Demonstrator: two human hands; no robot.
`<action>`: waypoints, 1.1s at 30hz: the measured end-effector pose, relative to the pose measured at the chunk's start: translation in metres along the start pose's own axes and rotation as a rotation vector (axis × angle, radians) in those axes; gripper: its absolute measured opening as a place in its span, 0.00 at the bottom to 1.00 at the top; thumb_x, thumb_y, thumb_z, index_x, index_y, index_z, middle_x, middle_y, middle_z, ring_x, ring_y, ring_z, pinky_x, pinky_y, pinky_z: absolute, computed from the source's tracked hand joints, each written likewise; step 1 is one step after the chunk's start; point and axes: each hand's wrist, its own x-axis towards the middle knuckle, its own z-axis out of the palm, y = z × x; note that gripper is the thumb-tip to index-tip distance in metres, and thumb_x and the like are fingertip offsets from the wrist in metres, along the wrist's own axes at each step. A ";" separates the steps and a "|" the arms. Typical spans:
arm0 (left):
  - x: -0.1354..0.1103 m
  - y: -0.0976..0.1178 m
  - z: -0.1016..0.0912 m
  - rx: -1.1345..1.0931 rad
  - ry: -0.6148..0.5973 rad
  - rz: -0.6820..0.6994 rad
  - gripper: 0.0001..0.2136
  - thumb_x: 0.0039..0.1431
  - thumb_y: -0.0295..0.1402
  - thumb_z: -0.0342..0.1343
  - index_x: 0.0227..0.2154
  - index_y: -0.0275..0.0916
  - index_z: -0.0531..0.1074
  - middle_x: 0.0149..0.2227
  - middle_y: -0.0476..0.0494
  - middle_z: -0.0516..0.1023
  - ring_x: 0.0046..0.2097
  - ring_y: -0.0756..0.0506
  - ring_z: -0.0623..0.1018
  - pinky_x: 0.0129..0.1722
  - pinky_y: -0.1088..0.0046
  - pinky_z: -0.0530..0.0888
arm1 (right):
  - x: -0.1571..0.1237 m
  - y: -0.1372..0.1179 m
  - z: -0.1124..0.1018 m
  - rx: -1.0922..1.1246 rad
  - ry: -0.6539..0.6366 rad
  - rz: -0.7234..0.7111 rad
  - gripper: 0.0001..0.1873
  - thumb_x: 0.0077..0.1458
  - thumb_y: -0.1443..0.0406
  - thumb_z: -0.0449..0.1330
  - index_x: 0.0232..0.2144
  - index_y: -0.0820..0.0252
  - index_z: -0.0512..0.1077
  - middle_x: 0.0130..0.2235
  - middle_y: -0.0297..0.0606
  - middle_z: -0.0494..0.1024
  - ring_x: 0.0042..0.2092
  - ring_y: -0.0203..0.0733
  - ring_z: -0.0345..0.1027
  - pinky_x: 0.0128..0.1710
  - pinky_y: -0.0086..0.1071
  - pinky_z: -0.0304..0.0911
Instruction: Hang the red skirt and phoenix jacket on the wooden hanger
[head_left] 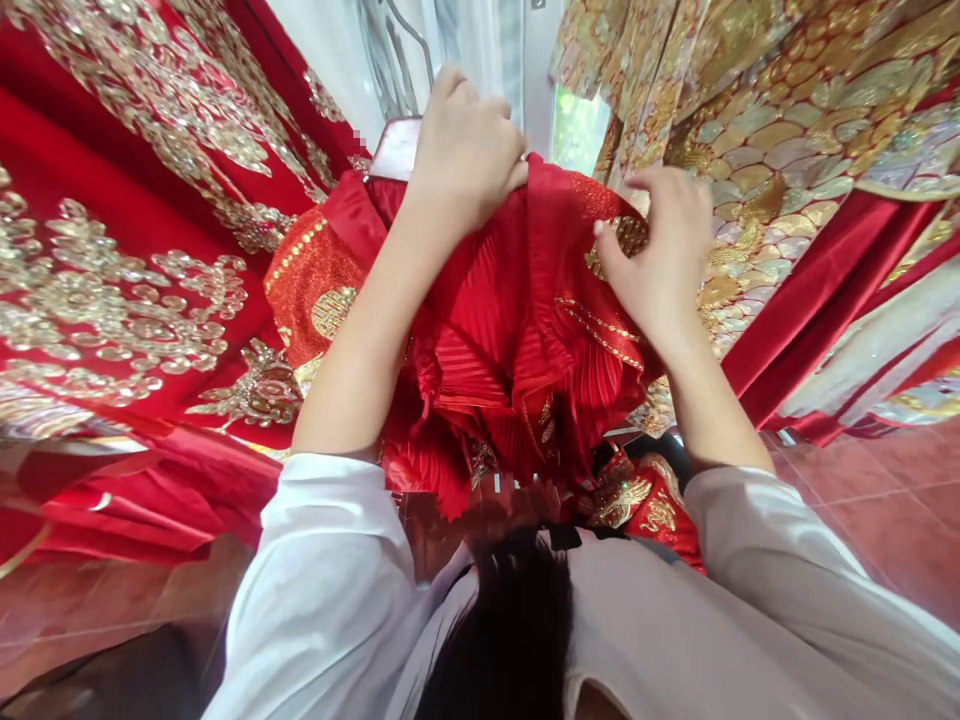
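Observation:
A red garment hangs in front of me, with fine pleats in the middle and sequinned orange-red side panels bearing gold round emblems. My left hand is closed at the middle of its top edge. A pale flat piece with a dark rim, perhaps part of a hanger, shows beside that hand; the curled fingers hide whatever lies under them. At the garment's right side is my right hand, thumb and fingers apart, the thumb in front of the sequinned panel. Whether it touches the cloth I cannot tell.
Red cloth with silver-gold beading hangs close on the left. A gold scale-patterned garment hangs on the right. Behind is a window with pale curtains. Red embroidered cloth lies low, above the reddish tiled floor.

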 end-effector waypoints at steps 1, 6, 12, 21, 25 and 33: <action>0.001 0.000 0.000 -0.035 -0.001 -0.013 0.15 0.62 0.32 0.49 0.37 0.22 0.74 0.42 0.32 0.75 0.53 0.33 0.70 0.54 0.48 0.56 | 0.015 0.006 0.008 0.006 -0.021 -0.013 0.14 0.54 0.61 0.59 0.41 0.62 0.68 0.49 0.45 0.70 0.53 0.48 0.62 0.53 0.44 0.58; 0.004 -0.012 -0.007 -0.287 -0.049 -0.005 0.09 0.54 0.27 0.54 0.21 0.30 0.70 0.33 0.41 0.77 0.51 0.38 0.72 0.58 0.53 0.56 | 0.072 0.028 0.026 0.503 -0.578 0.093 0.17 0.61 0.57 0.51 0.34 0.66 0.71 0.39 0.38 0.75 0.42 0.34 0.69 0.47 0.36 0.62; 0.002 -0.022 -0.013 -0.094 -0.142 0.110 0.14 0.59 0.28 0.47 0.39 0.24 0.74 0.37 0.41 0.77 0.51 0.35 0.74 0.50 0.53 0.67 | 0.087 0.025 0.034 0.529 -0.639 0.151 0.18 0.55 0.55 0.60 0.21 0.62 0.67 0.21 0.29 0.67 0.24 0.28 0.58 0.29 0.29 0.60; 0.008 0.001 -0.021 0.007 -0.168 -0.050 0.10 0.55 0.25 0.44 0.24 0.26 0.67 0.45 0.31 0.74 0.54 0.31 0.71 0.49 0.52 0.68 | 0.054 0.011 0.054 0.053 -0.002 0.080 0.20 0.67 0.57 0.42 0.28 0.61 0.63 0.29 0.35 0.67 0.34 0.32 0.56 0.40 0.27 0.55; 0.007 0.004 -0.030 -0.096 -0.194 -0.088 0.09 0.51 0.24 0.46 0.17 0.33 0.60 0.44 0.35 0.74 0.54 0.31 0.71 0.50 0.54 0.68 | 0.037 0.004 0.046 0.021 0.050 -0.059 0.27 0.65 0.50 0.34 0.35 0.58 0.67 0.35 0.42 0.71 0.42 0.40 0.61 0.46 0.35 0.56; 0.004 -0.003 -0.020 0.002 -0.157 0.015 0.12 0.56 0.25 0.42 0.28 0.24 0.70 0.44 0.33 0.74 0.54 0.31 0.71 0.51 0.53 0.67 | 0.038 0.026 0.032 0.098 -0.192 -0.172 0.17 0.62 0.54 0.51 0.39 0.62 0.69 0.41 0.41 0.73 0.42 0.38 0.64 0.46 0.33 0.58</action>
